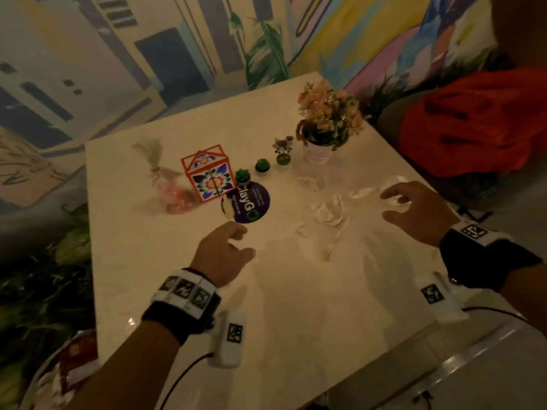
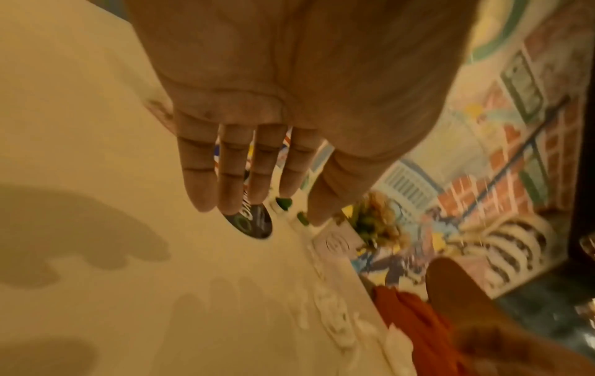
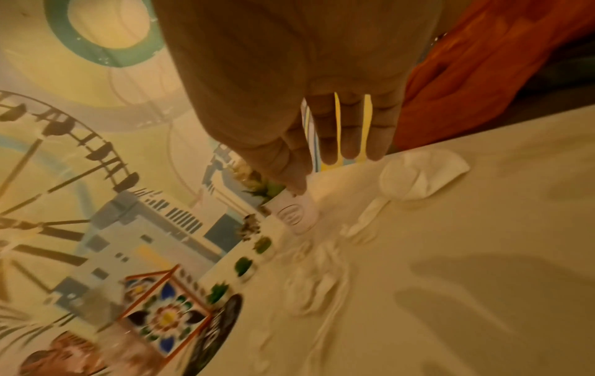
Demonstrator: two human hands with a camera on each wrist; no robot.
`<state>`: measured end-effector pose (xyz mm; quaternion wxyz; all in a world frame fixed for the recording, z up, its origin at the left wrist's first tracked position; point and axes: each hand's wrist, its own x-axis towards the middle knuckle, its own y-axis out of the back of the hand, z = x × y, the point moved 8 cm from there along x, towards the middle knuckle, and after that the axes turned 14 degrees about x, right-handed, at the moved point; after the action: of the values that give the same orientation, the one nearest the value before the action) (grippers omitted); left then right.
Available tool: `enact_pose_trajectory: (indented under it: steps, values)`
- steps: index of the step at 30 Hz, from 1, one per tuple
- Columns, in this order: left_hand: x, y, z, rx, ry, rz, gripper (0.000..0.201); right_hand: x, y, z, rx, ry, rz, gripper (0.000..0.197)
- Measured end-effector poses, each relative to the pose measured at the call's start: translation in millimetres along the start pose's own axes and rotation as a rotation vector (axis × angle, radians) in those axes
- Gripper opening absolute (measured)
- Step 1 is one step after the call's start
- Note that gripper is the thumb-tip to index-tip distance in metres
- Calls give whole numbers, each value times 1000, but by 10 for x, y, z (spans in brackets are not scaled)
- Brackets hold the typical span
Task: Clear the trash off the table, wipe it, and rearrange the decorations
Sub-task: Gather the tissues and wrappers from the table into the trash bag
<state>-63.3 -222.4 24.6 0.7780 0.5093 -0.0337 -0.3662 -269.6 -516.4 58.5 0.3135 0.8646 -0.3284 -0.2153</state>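
Right hand (image 1: 414, 211) hovers spread right over the far crumpled tissue (image 1: 393, 184) — nearer than the left hand (image 1: 222, 253), loose and empty — scraps (image 1: 325, 214) lying between them.

A painted mural wall (image 1: 124, 54) of buildings and leaves fills the upper frame; an orange cushion (image 1: 473, 119) sits at right; light is dim, warm.

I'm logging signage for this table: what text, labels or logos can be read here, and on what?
"ClayG": large white letters on the round purple sticker, upside down to the camera.
Smaller white lines on that sticker: too small to read.
Round emblem on the white flower pot: too blurred to read.
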Motion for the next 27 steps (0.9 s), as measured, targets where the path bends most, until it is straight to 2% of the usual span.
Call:
enact_pose_trajectory:
  steps: [3,8,12,15,20,23,25,27]
  values:
    - [295,-307,479,130,-79,-81,67,303,143,247,-66,4,31,50]
    - [842,-681,1005,390,-161,-211,113,658,153,579,-179,-93,11,75]
    - [1078,-890,1240,545,-105,-293,131,823,43,745,-319,-247,-146,92]
    - [1176,-1061,1371,588,-89,-341,140,898,-53,816,-306,-290,-209,99]
    - [1369,-1262,1464,623,-70,-394,147,1002,-270,797,-319,-200,-275,95]
    - [1422,-1399,1497,652,-73,-396,142,1052,-385,774,-355,-181,-310,91]
    - [1391,-1450,1576,687,-113,-325,124,1066,-443,743,-393,-164,-323,85]
    - [1324,-1436,1712,701,-203,-182,95,1082,-480,716,-420,-145,-325,72]
